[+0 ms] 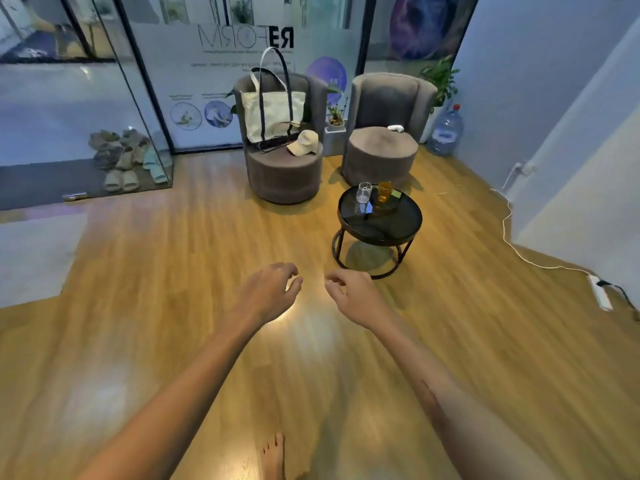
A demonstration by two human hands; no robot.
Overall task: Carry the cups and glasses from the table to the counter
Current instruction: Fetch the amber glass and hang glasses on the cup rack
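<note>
1. Nothing looks carried yet. The clear glass (364, 192) and the orange glass (385, 192) stand side by side on the round worktop (408, 221).
2. The left hand (268, 292) and right hand (351, 296) hold nothing, fingers loosely curled.
3. There is open floor (173, 271) up to the worktop, and two chairs sit behind it.
4. A small thing between the glasses is too blurry to name.

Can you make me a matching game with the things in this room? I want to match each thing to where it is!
Things:
1. amber glass
2. tote bag
3. water jug
4. sandals

Places:
A. on the left armchair
B. on the floor behind the glass panel
C. on the round black table
D. on the floor right of the right armchair

Pairs: 1-C, 2-A, 3-D, 4-B
</note>
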